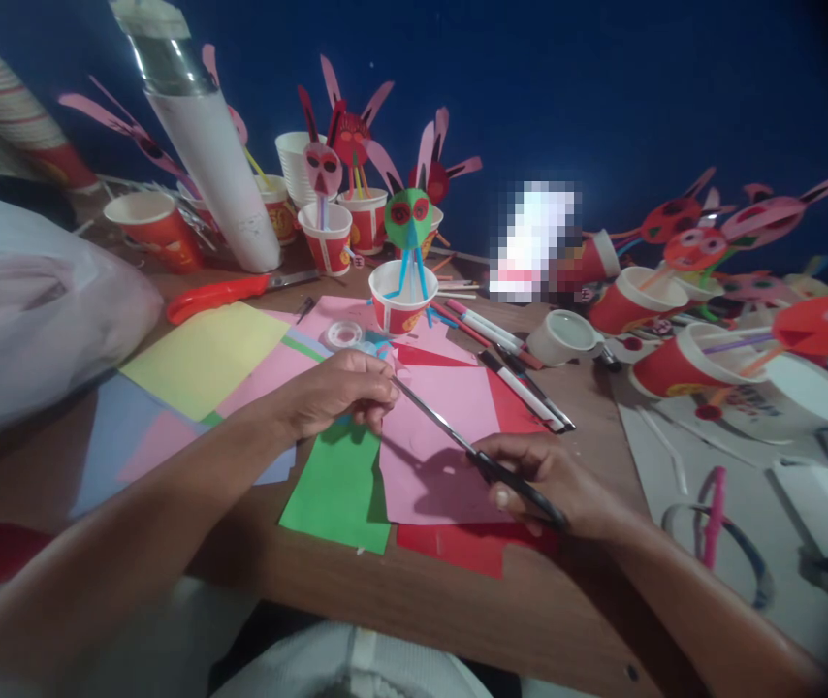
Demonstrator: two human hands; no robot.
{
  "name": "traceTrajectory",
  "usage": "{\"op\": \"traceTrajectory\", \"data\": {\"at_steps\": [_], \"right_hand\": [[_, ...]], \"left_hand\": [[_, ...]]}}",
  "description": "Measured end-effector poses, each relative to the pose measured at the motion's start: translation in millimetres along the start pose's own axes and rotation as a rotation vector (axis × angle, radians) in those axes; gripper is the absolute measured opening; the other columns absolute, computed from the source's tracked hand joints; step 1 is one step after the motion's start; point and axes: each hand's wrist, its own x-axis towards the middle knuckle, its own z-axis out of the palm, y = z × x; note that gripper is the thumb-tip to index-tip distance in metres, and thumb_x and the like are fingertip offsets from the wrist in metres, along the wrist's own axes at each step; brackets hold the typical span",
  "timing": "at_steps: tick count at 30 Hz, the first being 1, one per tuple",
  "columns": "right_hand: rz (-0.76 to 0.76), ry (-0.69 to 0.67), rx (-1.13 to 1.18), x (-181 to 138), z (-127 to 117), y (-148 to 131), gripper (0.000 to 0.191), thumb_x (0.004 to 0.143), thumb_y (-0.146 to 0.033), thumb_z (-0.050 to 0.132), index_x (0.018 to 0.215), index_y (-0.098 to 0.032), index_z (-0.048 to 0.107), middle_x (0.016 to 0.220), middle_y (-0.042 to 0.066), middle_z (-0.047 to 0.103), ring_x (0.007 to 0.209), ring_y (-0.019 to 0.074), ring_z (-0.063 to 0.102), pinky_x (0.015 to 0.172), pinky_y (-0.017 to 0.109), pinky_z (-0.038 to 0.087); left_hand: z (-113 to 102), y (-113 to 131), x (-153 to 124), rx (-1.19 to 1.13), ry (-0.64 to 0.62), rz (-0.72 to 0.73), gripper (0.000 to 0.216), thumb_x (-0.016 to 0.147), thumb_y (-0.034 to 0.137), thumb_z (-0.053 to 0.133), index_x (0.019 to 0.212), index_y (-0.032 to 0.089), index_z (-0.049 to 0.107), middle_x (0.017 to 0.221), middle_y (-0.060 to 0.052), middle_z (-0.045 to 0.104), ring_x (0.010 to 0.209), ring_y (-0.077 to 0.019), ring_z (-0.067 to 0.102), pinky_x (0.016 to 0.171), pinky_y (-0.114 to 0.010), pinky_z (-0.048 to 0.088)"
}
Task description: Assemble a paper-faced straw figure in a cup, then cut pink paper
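My right hand is wrapped round the black handle of a pair of scissors, seen edge-on with the long metal blades pointing up and left. The blade tips reach the fingertips of my left hand, which is closed in a pinch. Some pink shows just past those fingertips, but what they hold is too small to make out. Below both hands lie a pink paper sheet, a green paper sheet and a red paper sheet. A tape roll lies beyond my left hand.
Ahead stands a paper cup with a green paper face on straws. Several similar cups line the back and right. At left are a white flask, a red-handled cutter and a plastic bag. Markers lie right of the paper.
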Motion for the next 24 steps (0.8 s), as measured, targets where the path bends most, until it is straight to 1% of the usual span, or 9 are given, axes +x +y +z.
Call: {"op": "traceTrajectory", "data": {"at_steps": [5, 11, 19, 22, 24], "right_hand": [[-0.002, -0.015, -0.010, -0.4, -0.2, 3.0, 0.050, 0.066, -0.047, 0.075, 0.099, -0.012, 0.064, 0.049, -0.007, 0.045, 0.036, 0.0040, 0.037, 0.034, 0.015, 0.026], [-0.004, 0.002, -0.031, -0.5, -0.7, 1.9, 0.051, 0.064, -0.050, 0.075, 0.097, -0.012, 0.064, 0.049, -0.007, 0.044, 0.036, 0.0045, 0.037, 0.034, 0.016, 0.026], [-0.025, -0.003, -0.041, -1.0, -1.9, 4.9, 0.045, 0.068, -0.044, 0.075, 0.100, -0.014, 0.065, 0.050, -0.007, 0.045, 0.037, 0.0045, 0.038, 0.034, 0.015, 0.027], [-0.009, -0.004, -0.030, -0.8, -2.9, 4.2, 0.047, 0.068, -0.045, 0.074, 0.101, -0.013, 0.064, 0.049, -0.007, 0.046, 0.036, 0.0049, 0.038, 0.034, 0.016, 0.028], [-0.027, 0.015, -0.038, 0.1, -5.2, 5.9, 0.047, 0.068, -0.046, 0.074, 0.101, -0.014, 0.064, 0.049, -0.007, 0.047, 0.036, 0.0053, 0.039, 0.034, 0.016, 0.030]], "left_hand": [[-0.3, 1.0, 0.2, 0.005, -0.009, -0.007, 0.012, 0.060, 0.018, 0.061, 0.053, 0.014, 0.052, 0.038, 0.002, 0.052, 0.038, -0.0074, 0.055, 0.035, -0.011, 0.031], [-0.2, 0.4, -0.2, 0.007, 0.007, -0.010, 0.011, 0.061, 0.018, 0.061, 0.054, 0.014, 0.054, 0.039, 0.002, 0.052, 0.039, -0.0072, 0.053, 0.035, -0.013, 0.031], [-2.1, 0.0, 0.1, 0.025, -0.025, 0.001, 0.012, 0.063, 0.018, 0.061, 0.054, 0.015, 0.053, 0.042, 0.001, 0.054, 0.039, -0.0067, 0.051, 0.037, -0.015, 0.030], [-2.9, -1.2, 0.1, 0.059, -0.046, 0.016, 0.009, 0.065, 0.018, 0.061, 0.058, 0.013, 0.059, 0.044, 0.000, 0.055, 0.040, -0.0062, 0.049, 0.038, -0.015, 0.031], [-4.0, -2.8, 0.0, 0.068, -0.060, 0.027, 0.008, 0.068, 0.018, 0.060, 0.062, 0.012, 0.062, 0.046, 0.000, 0.057, 0.042, -0.0061, 0.050, 0.040, -0.015, 0.032]]}}
